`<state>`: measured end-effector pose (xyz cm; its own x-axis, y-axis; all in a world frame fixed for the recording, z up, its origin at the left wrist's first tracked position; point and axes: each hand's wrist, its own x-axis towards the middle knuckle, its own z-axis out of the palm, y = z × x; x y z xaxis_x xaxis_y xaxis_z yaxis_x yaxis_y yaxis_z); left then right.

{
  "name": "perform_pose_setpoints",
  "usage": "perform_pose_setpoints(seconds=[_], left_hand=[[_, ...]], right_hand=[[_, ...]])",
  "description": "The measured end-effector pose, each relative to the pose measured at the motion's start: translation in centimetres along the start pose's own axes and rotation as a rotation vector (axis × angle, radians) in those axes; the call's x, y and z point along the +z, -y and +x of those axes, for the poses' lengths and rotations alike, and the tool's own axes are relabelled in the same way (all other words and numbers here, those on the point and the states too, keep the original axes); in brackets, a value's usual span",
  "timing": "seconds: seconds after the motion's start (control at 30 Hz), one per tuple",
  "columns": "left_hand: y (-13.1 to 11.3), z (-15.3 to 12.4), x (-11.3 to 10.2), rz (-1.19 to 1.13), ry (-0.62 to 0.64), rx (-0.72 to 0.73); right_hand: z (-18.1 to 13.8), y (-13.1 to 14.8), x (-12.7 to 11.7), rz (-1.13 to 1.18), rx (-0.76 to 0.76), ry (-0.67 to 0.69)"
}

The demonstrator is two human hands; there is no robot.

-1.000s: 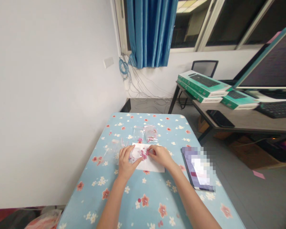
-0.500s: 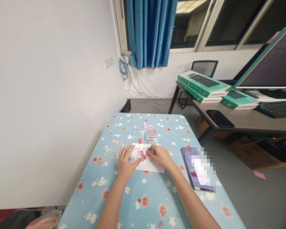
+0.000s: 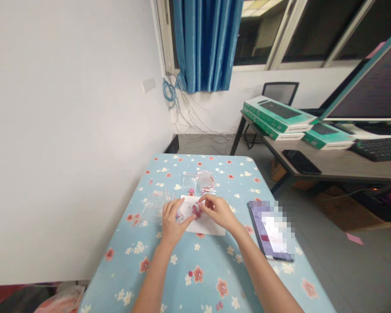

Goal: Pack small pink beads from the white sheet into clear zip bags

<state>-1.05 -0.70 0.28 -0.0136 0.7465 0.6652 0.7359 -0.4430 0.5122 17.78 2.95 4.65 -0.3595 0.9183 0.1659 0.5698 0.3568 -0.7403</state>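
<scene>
A white sheet of paper lies on the blue flowered tablecloth, with a small heap of pink beads on it. My left hand rests flat on the paper's left edge, fingers stretched out and apart, thumb pointing at the beads. My right hand sits just right of the heap, fingertips curled together over the beads; what they pinch is too small to make out.
Small clear plastic bags with pink beads lie beyond the paper, another clear bag to the left. A tablet lies at the table's right edge. A desk with keyboard boxes, a phone and a monitor stands to the right.
My right hand's fingertips have shifted slightly left and curled over the bead heap. My left hand has stayed put on the paper.
</scene>
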Motion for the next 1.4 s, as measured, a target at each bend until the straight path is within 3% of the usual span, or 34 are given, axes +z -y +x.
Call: perform_pose_setpoints(seconds=[0.17,0.4,0.67,0.8,0.97,1.4], left_hand=[[0.0,0.0,0.0,-0.006,-0.005,0.013],[-0.1,0.0,0.0,-0.014,0.026,0.013],[-0.1,0.1,0.0,-0.007,-0.005,-0.001],[-0.1,0.1,-0.1,-0.007,-0.005,-0.01],[0.0,0.1,-0.2,-0.012,-0.015,-0.035],[-0.2,0.1,-0.2,-0.006,-0.007,-0.038]], right_hand=[[-0.5,2.5,-0.3,0.186,-0.084,-0.014],[-0.7,3.8,0.7,0.195,-0.141,-0.014],[-0.5,2.4,-0.4,0.139,-0.064,-0.007],[-0.2,0.3,-1.4,-0.048,0.022,0.026],[-0.1,-1.8,-0.8,-0.264,0.071,0.157],[-0.1,-1.4,0.6,-0.414,0.079,0.197]])
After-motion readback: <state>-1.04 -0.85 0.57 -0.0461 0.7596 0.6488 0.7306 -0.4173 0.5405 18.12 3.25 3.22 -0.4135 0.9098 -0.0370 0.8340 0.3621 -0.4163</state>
